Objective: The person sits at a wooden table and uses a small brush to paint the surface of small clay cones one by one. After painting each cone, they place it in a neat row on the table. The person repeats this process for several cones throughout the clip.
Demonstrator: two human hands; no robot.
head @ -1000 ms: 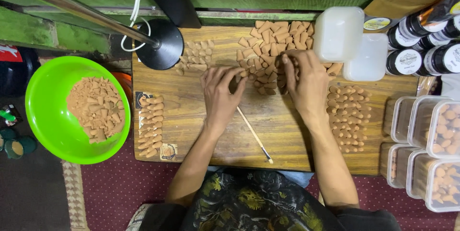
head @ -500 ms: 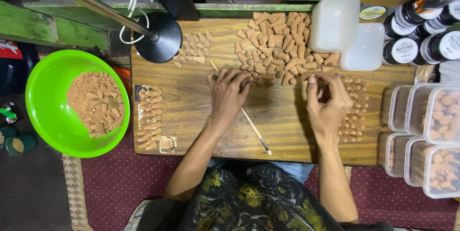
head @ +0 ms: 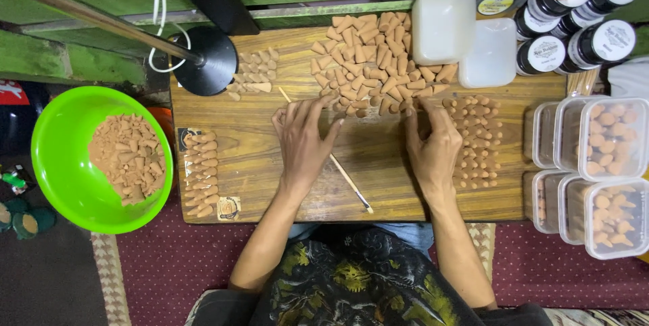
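Your left hand (head: 305, 138) lies flat and spread on the wooden desk (head: 263, 164), its fingertips just touching the near edge of the loose pile of tan cones (head: 375, 62), and its grip is open, holding nothing. Your right hand (head: 433, 142) is curled, fingertips pinched together at the right end of that pile, just beside the standing cones (head: 476, 140) set out in rows. Whether a cone is actually caught in that pinch cannot be told, since the fingers hide it. To do this well, I'd judge you should take one cone at a time by its wider base, lightly, as they look crumbly, and stand it point up beside the last one in the row without brushing its neighbours. Let the flat left hand feed single cones out of the heap instead of raking many at once. Mind the thin stick (head: 324, 150) lying partly under your left palm; a nudge could roll it into the rows.
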